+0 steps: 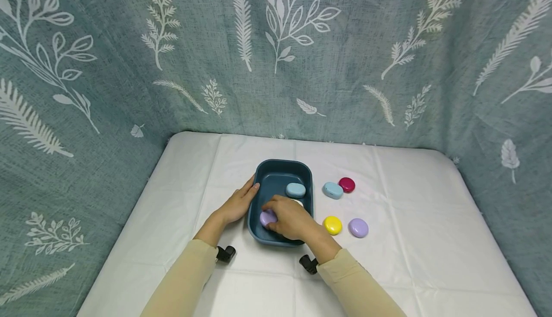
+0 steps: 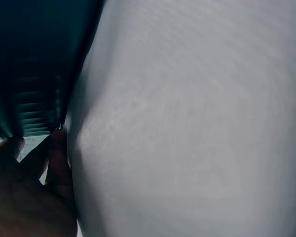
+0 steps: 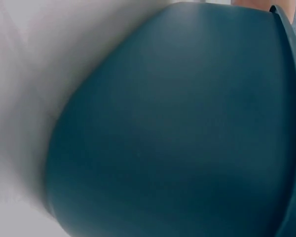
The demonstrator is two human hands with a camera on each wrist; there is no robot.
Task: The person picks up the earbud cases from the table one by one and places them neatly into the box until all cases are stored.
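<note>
A dark teal rectangular tub (image 1: 282,163) sits on the white-covered table. My left hand (image 1: 237,204) rests along its left outer side, fingers fairly straight, thumb at the rim; in the left wrist view the fingertips touch the tub wall (image 2: 34,59). Inside the tub, my right hand (image 1: 291,217) pinches a glossy purple disc (image 1: 268,218) between thumb and fingers. Beyond it lies a light blue oval piece (image 1: 295,190). A white piece (image 1: 298,203) is mostly hidden under the right hand. Only the tub's outer wall (image 3: 177,123) fills the right wrist view.
Right of the tub, another light blue oval piece (image 1: 333,190) touches a dark red disc (image 1: 347,185). Nearer lie a yellow disc (image 1: 332,225), close to the right forearm, and a second purple disc (image 1: 358,228). Green leaf-patterned cloth (image 1: 267,101) surrounds the table.
</note>
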